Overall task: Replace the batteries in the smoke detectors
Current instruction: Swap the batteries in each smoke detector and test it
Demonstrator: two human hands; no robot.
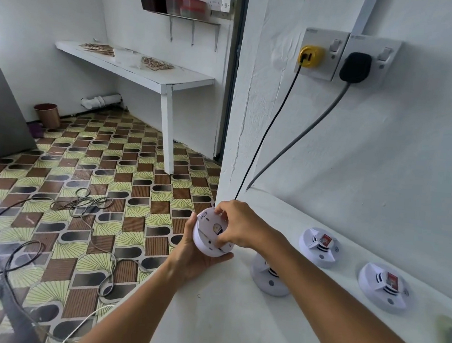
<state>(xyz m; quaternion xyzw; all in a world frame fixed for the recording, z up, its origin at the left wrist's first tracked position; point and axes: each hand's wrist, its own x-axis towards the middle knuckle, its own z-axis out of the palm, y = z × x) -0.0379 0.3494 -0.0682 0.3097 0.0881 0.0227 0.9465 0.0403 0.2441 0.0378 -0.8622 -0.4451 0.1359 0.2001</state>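
- Left hand (194,256): cupped beneath a white round smoke detector (211,233), fingers curled up round its rim, holding it at the near-left corner of the white table (233,322).
- Right hand (237,228): laid over the upturned face of the held detector, its fingers (220,243) bent and pinching at the rim and inner parts; what they grip inside cannot be told.
- Held detector: tilted, its open underside turned toward the camera, a small round part visible at its centre.
- Second detector (270,277): on the table just behind the right forearm, partly hidden by it.
- Third detector (319,246) and fourth detector (384,287): on the table near the wall, each showing a red-labelled block in its middle.
- Wall sockets: a yellow plug (310,56) and a black plug (355,67), their cords running down to the table.
- Floor (108,188): patterned tiles with loose cables (85,202) lying across them.
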